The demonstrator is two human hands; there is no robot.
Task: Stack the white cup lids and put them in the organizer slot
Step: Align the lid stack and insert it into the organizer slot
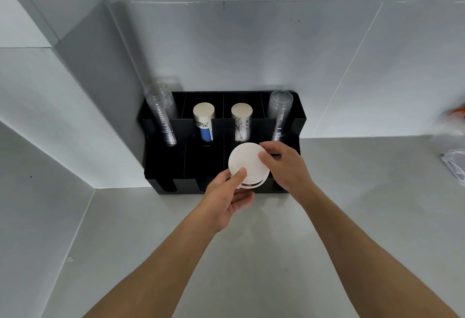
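We see a black organizer (297, 126) standing on the grey counter (276, 242), pushed back against the wall. Its rear row has four slots. The slot at the organizer's far left holds a leaning stack of clear cups (162, 116); the next holds a stack of paper cups with blue print (204, 122); the third holds a stack of paper cups with black print (242, 121); the slot at the far right holds another stack of clear cups (279, 114). The front row of lower slots looks dark, and we cannot tell what lies in them.

Over the organizer's front row, right of its middle, we find the stack of white lids (247, 164), held in the air with its flat face tilted toward the camera. The left hand (227, 197) cradles it from below, thumb pressed on the lower left rim and fingers curled under it. The right hand (285, 164) grips the right edge, thumb on the face and fingers reaching over the top rim. Both forearms stretch forward from the bottom of the view, converging at the organizer's front.
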